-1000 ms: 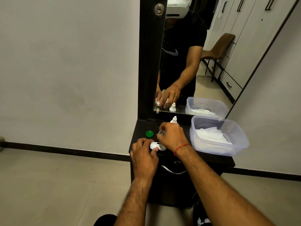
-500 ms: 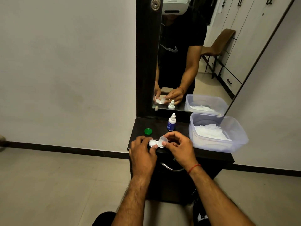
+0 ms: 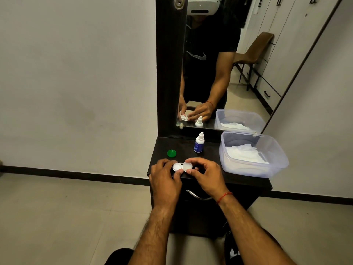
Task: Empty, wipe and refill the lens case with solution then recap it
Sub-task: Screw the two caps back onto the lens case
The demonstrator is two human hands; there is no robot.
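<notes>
The lens case (image 3: 176,167) sits at the front edge of the dark cabinet top (image 3: 183,147), held between both hands. The left hand (image 3: 165,178) grips the case's left end, its thumb pressed against the near side and its fingers curled round the far side. The left well is uncovered and looks white. The right hand (image 3: 206,175) pinches a clear round cap (image 3: 188,166) between thumb and forefinger over the case's right well, its other fingers loosely curled behind. Whether the cap is fully seated cannot be told. A green cap (image 3: 171,153) lies on the top behind the left hand, apart from the case. A small solution bottle (image 3: 199,142) stands upright further back, near the mirror (image 3: 210,73). To the right sits a clear plastic tub (image 3: 238,170) with white tissue (image 3: 246,155) inside. A red thread (image 3: 224,197) circles the right wrist.
</notes>
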